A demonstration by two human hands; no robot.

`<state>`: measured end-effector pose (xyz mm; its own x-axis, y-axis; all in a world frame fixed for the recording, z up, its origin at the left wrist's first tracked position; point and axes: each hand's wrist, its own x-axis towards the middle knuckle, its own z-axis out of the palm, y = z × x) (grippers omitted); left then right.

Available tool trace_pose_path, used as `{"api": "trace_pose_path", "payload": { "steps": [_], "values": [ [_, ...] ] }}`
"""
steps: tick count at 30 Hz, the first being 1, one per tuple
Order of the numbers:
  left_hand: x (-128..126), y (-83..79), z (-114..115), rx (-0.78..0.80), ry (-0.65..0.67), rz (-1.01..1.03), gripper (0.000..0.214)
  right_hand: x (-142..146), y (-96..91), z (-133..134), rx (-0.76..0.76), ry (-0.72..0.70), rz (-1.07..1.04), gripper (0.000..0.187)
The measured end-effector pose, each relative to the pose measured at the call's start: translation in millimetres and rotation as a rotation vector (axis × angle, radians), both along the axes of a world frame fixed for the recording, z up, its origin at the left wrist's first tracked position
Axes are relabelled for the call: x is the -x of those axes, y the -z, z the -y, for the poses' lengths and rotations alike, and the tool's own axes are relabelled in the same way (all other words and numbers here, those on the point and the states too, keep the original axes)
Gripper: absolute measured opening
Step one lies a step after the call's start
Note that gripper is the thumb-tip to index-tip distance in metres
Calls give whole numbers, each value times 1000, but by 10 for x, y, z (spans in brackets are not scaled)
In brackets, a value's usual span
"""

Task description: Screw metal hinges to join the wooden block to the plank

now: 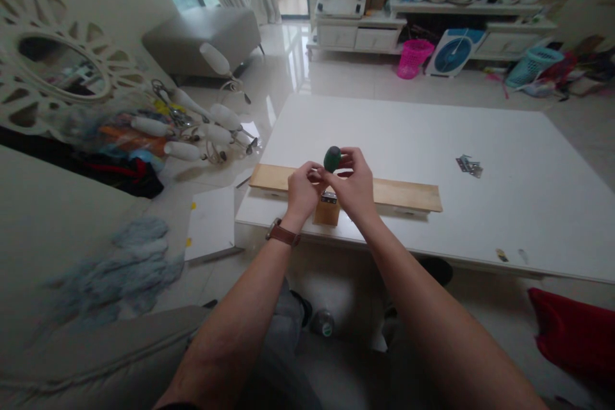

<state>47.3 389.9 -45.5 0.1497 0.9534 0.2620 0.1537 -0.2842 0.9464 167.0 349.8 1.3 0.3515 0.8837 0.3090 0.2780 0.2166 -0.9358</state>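
Note:
A screwdriver with a dark green handle (332, 159) stands nearly upright above the near part of the white table. My right hand (354, 184) has its fingers curled round that handle. Close against it, my left hand (304, 191) is closed in a pinch by the handle's lower end; what lies between its fingertips is hidden. Below both hands, a metal bracket (329, 197) with holes sits where a short wooden block (327, 213) meets a long wooden board (407, 195). The middle of the board is covered by my hands.
Several loose metal brackets (469, 166) lie on the white tabletop (509, 205) to the right. Two small items, one a dark packet (502, 255), are near its front edge. A white panel (210, 223) and a lamp with several white shades (225, 116) are left of the table.

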Motion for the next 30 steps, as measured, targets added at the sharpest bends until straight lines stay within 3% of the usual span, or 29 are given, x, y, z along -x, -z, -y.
{"api": "trace_pose_path", "payload": {
  "steps": [7,16,25,28,30],
  "values": [
    [17,-32,-19,45,52,29,22,-9,-9,19,-45,-33,-28,34],
    [-2,-2,-1,-25,14,-25,18,-12,12,9,-8,1,5,38],
    [21,-43,-31,29,70,10,21,1,45,-3,-28,-73,-25,34],
    [2,-32,-40,21,28,-3,19,-92,-69,66,-48,-43,-4,40],
    [-16,-21,-50,25,2,2,25,-241,-249,146,-118,-14,47,39]
  ]
}}
